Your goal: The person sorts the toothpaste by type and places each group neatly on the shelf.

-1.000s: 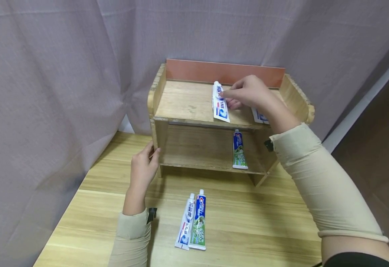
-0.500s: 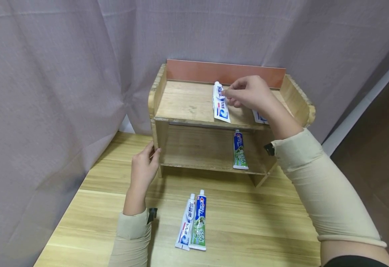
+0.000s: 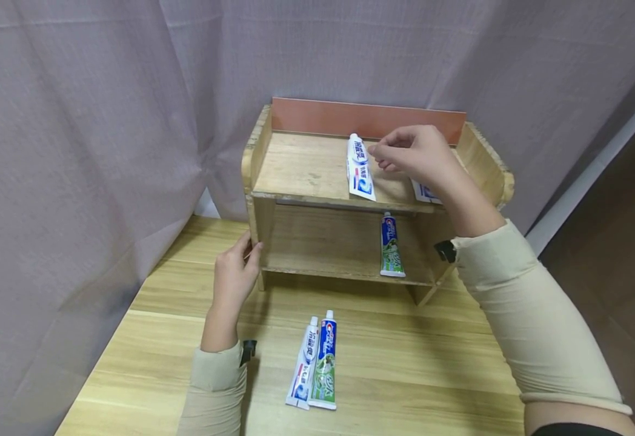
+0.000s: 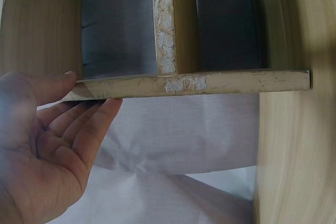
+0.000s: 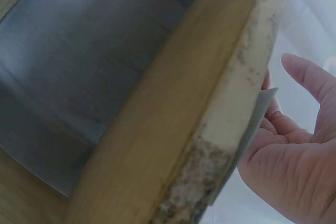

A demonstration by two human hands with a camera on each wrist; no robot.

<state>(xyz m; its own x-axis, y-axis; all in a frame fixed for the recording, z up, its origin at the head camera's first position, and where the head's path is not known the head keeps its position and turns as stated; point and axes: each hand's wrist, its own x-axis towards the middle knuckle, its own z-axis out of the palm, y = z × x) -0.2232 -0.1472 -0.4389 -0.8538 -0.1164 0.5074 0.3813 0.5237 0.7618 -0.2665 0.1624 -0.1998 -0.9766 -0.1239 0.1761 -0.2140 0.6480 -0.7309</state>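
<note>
Right hand (image 3: 418,154): eased off white tube (image 3: 359,169); fingers narrow, empty
Left hand (image 3: 234,269): fingers gripping rack (image 3: 248,160)
Top shelf (image 3: 301,166): white tube, second tube (image 3: 424,192)
Lower shelf (image 3: 323,239): blue-green tube (image 3: 391,247)

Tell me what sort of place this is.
Likely a staged tabletop display: a small wooden rack with toothpaste tubes stands on a wood-grain table, with a plain greyish curtain hanging behind it.

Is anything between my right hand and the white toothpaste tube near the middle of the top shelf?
Nothing visible is: your right hand is close beside the white toothpaste tube; whether they touch I can't tell.
</note>
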